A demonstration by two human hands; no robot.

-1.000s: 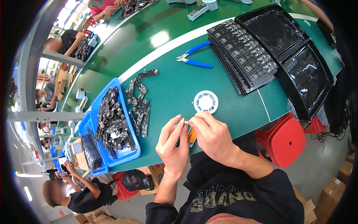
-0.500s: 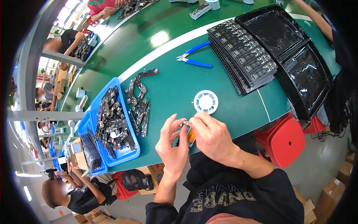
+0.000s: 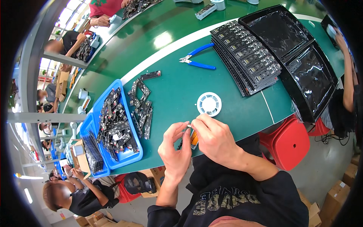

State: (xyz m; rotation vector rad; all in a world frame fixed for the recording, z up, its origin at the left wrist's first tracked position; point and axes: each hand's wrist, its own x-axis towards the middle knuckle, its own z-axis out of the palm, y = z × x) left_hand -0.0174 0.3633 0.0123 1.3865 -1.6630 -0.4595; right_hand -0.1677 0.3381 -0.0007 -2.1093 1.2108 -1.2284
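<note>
My left hand is closed on a narrow black circuit board, gripping it between thumb and fingers near the table's front edge. At the top end of that board, the fingers of my right hand are pinched together; whatever they hold is hidden. An orange-yellow item shows partly between my hands, its kind unclear. Just beyond my right hand lies a white round spoked spool. Farther off are blue-handled cutting pliers, jaws pointing left. Several loose circuit boards lie left of my hands.
A blue bin heaped with small boards stands at the left. Stacked board panels sit at the right beside a black plastic-lined tray. A red stool is below the table edge. Co-workers sit around the table.
My hands stay nearly in place, with only slight finger movement at the board. A co-worker's arm at the far right has shifted, and one at the far left now holds a pale object.
</note>
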